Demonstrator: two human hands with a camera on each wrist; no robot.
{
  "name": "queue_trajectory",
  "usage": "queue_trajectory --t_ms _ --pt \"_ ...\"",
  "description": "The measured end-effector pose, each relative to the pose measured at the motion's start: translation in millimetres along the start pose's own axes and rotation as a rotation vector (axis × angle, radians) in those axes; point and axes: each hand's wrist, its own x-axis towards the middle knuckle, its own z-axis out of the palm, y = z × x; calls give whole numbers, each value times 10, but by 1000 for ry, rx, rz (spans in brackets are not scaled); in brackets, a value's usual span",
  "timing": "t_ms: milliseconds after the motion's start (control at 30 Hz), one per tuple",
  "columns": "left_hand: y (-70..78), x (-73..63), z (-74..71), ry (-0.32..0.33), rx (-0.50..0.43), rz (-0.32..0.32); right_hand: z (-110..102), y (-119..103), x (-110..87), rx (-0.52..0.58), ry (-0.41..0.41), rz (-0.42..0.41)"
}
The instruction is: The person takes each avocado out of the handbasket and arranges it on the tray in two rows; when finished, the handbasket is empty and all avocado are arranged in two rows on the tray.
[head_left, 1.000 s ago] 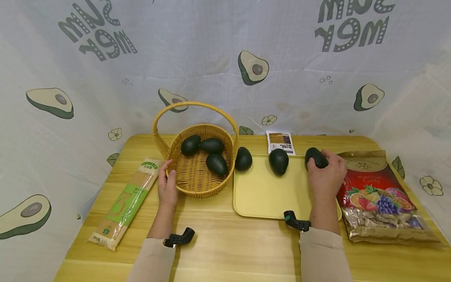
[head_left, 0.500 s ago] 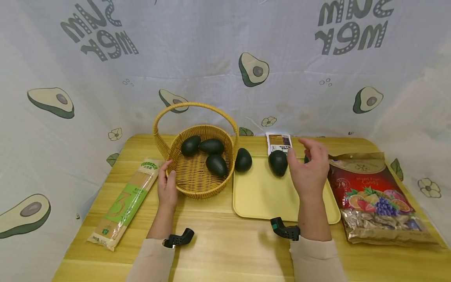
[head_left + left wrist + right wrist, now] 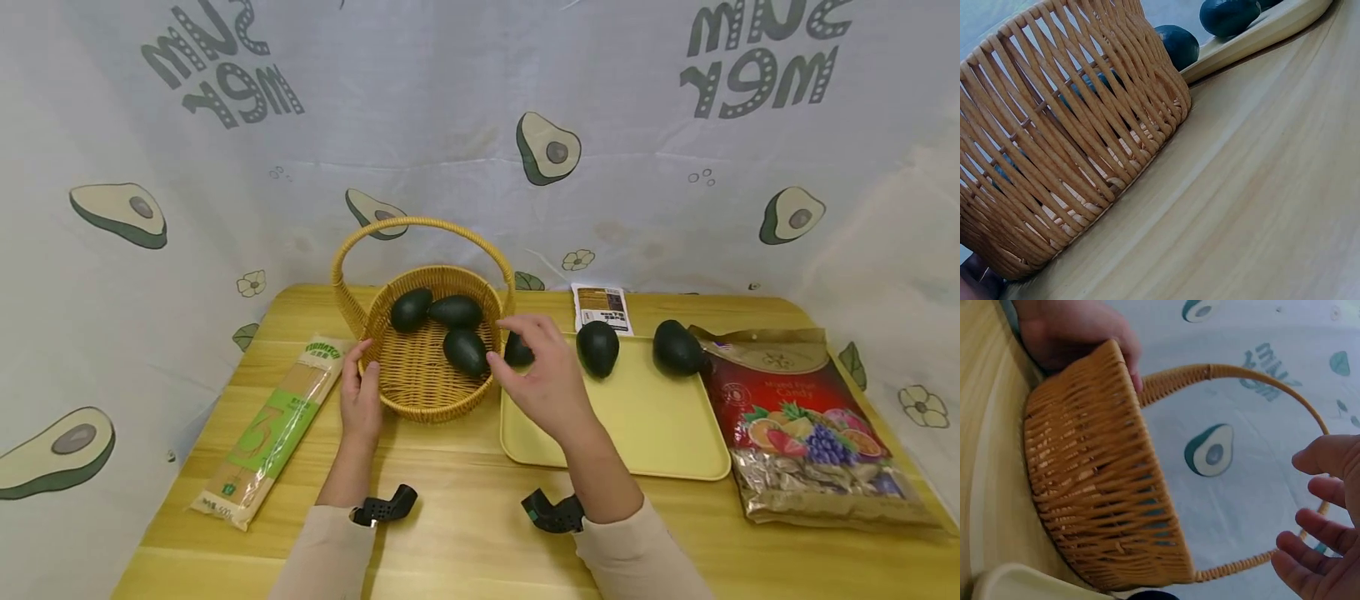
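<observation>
A yellow wicker basket with a tall handle stands left of centre, holding three dark green avocados. My left hand holds its left rim; the right wrist view shows fingers over the edge. On the yellow tray beside it lie three more: a right avocado, a middle avocado, and a left avocado partly hidden by my right hand. That right hand hovers over the tray's left end near the basket, fingers apart, with nothing in it.
A pack of noodles lies left of the basket. To the tray's right is a large red and gold candy bag. A small white and brown packet lies behind the tray, and a printed curtain hangs at the back.
My right hand has let go of the right avocado, which stays on the tray, and has moved left toward the basket. My left hand stays at the basket rim.
</observation>
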Motion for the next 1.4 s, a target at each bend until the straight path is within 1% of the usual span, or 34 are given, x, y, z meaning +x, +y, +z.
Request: queue_trajectory --t_ms 200,333,400,600,733,867,1033,1167,1400 --pt "11 16 -4 13 22 -9 308 -110 170 -121 -224 -16" --pt "10 20 -3 7 19 -14 464 -123 325 -177 -337 -10" --pt "8 21 0 3 17 -16 521 -108 395 -189 -385 13" --pt "6 21 6 2 6 -22 643 -7 540 -174 -492 132" --pt "-2 21 5 3 12 -14 685 59 575 -159 -535 162" --pt "11 19 5 -2 27 -6 700 79 597 -125 -561 165" --pt "7 11 0 11 29 -6 758 83 623 -98 -592 162" --pt "-1 11 -3 16 16 -3 840 91 630 -111 -584 157" --pt "7 25 8 23 9 2 912 71 608 -178 -569 138"
